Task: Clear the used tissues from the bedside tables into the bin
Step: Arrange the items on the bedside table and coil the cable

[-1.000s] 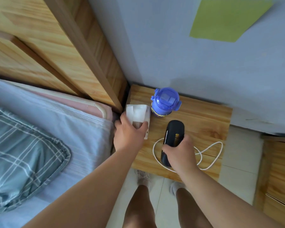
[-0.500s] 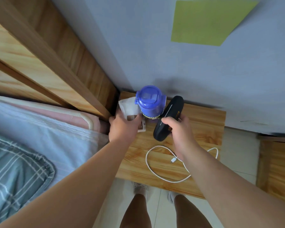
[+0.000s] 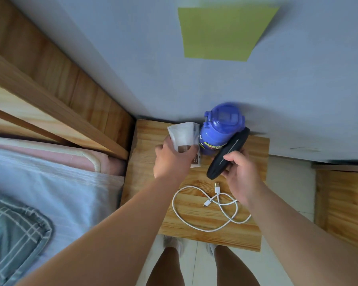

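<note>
Tissue pack (image 3: 183,134) in left hand (image 3: 172,162), long axis toward wall (image 3: 132,48).

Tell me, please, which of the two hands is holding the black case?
The right hand grips the black case, which is next to the blue bottle. The left hand holds a white packet instead.

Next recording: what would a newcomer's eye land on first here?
Both hands meet over the wooden bedside table: the left hand grips a white packet, the right hand holds a tilted black case. A blue bottle stands between them by the wall, and a white cable lies looped nearer the table's front edge.
</note>
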Tool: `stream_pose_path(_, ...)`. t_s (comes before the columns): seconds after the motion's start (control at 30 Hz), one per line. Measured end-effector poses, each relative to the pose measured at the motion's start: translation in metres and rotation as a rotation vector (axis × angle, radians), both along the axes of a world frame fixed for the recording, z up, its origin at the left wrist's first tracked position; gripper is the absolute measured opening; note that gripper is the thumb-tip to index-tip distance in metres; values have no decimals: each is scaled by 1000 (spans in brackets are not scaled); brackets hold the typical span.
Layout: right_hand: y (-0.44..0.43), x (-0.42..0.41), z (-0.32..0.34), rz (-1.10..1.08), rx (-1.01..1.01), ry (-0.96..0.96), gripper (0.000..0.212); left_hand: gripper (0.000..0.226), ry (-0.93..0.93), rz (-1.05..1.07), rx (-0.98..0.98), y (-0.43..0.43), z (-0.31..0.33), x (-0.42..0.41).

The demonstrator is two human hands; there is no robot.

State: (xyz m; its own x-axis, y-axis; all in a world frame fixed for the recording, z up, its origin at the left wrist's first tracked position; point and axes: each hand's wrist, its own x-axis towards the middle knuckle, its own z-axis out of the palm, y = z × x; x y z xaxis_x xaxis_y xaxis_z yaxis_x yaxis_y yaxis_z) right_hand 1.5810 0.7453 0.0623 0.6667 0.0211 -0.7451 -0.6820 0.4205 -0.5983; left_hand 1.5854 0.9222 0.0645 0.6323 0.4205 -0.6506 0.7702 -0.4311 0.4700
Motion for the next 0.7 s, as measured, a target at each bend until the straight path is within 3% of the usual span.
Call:
stream_pose_path(0.37,-13,-10,-20,111,-35,-82,40,86,-22,-23,61,1,-4,-8)
stream_pose_path(0.47,-16,-14,-19,103,-93,-44,40,87,-5,-40,89,7,-3,-12)
stream_pose_path(0.57,-17,-34,-8,96,-226,50,56,89,13,-13,133,21,2,-20)
stream_pose_path(0.7,-5,-73,16,269,-344,139,61,91,4,11,219,58,11,-31)
